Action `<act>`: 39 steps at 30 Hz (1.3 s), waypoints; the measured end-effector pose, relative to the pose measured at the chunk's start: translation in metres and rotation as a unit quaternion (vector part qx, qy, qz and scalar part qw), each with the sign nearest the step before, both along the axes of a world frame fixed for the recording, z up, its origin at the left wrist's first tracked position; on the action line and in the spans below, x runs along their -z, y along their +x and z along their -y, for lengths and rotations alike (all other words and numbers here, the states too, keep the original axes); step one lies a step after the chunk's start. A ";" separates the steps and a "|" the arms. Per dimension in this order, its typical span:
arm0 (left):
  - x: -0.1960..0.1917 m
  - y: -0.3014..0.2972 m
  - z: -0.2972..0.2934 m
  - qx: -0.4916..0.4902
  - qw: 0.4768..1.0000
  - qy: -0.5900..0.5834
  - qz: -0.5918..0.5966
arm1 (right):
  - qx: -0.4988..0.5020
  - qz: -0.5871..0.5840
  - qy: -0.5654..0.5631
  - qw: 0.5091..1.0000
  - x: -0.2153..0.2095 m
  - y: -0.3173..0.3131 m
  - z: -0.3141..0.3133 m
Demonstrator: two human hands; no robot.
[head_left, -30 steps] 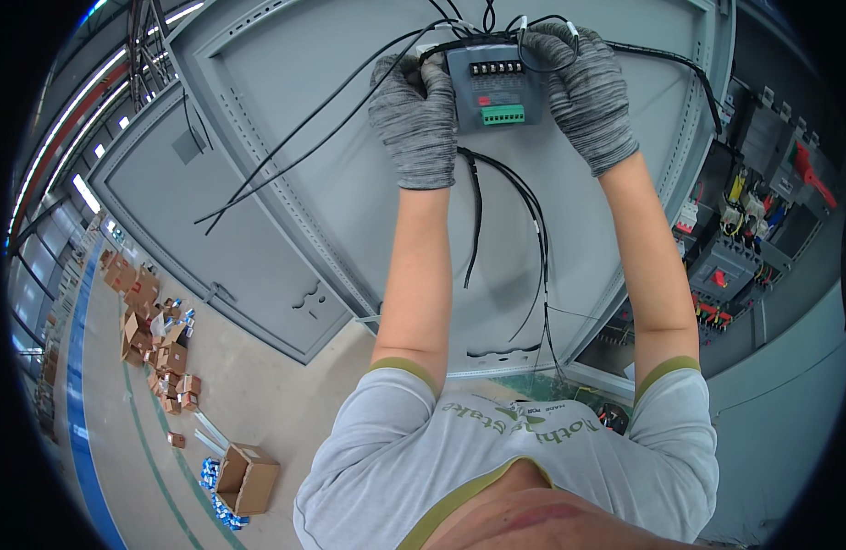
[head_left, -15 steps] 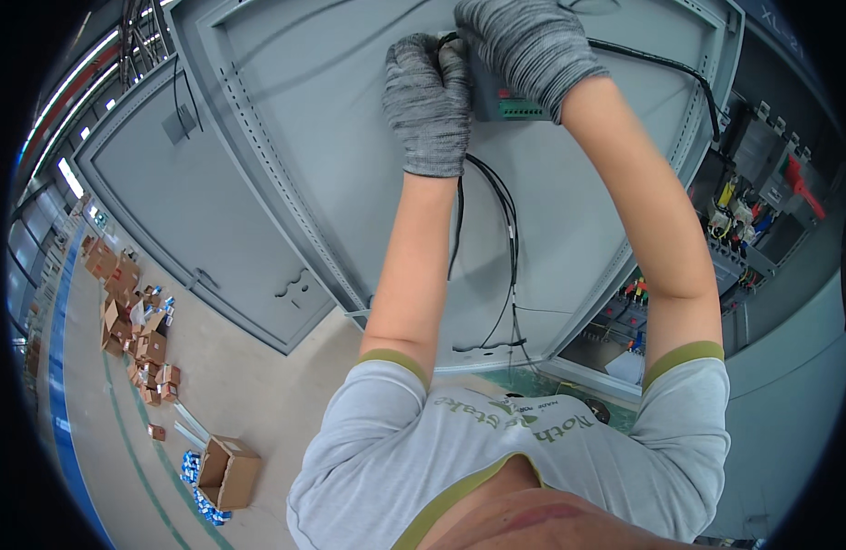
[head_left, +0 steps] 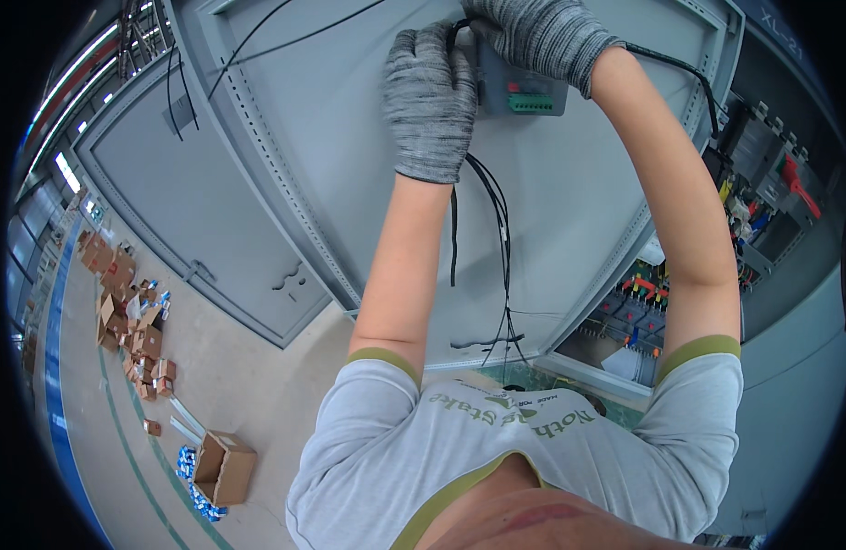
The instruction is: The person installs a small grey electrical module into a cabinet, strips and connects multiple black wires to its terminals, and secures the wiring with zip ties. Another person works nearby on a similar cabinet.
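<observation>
Beside the grey module (head_left: 525,78) on the panel (head_left: 569,192), my left hand (head_left: 430,103) pinches a black cable (head_left: 457,33); whether my right hand (head_left: 544,38) grips, I cannot tell. A hard tug could strain it.

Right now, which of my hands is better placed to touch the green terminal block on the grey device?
Probably your right hand: it lies across the upper part of the grey device, above the green terminal block. Your left hand is at the device's left edge, near a black cable.
</observation>
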State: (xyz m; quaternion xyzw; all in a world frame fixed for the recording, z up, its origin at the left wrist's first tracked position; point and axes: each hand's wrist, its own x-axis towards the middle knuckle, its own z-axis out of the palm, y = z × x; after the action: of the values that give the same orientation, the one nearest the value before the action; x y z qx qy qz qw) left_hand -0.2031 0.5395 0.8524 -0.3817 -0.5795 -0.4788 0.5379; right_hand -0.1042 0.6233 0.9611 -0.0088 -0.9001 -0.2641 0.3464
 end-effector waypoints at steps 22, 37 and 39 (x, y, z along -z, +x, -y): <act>0.020 0.020 -0.023 0.070 0.994 0.075 0.021 | -0.058 -0.081 0.010 0.995 0.023 -0.005 -0.003; 0.030 -0.005 -0.025 0.101 0.993 0.046 0.034 | 0.064 0.036 0.040 0.997 -0.005 -0.017 -0.001; 0.030 -0.007 -0.021 0.111 0.992 0.041 0.040 | 0.043 0.068 0.078 0.994 -0.010 -0.016 0.000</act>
State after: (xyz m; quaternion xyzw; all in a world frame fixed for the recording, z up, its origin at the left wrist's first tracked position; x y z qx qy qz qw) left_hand -0.2099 0.5610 0.8219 -0.4017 -0.5341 -0.5740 0.4732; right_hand -0.1201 0.6229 0.9710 -0.0022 -0.8967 -0.3484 0.2728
